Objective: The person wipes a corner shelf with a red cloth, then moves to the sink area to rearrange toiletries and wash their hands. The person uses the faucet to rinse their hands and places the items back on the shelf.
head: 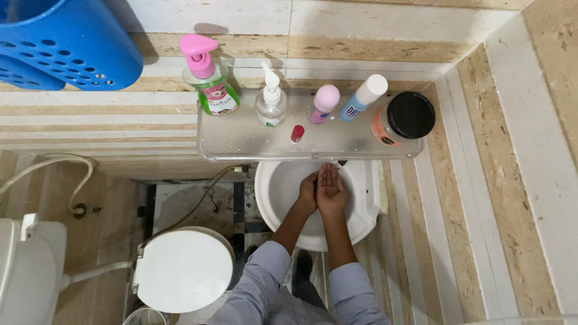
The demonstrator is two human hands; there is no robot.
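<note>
Washbasin (367,207) under both hands: left hand (308,192) and right hand (331,189) empty, palms pressed together; glass shelf (241,141) with bottles overhangs above.

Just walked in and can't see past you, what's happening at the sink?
A person holds both hands together over the white basin, left hand pressed against the right hand, palm up. Neither holds anything. Above, a clear shelf carries a pink-topped pump bottle, a clear pump bottle and a black-lidded jar.
</note>
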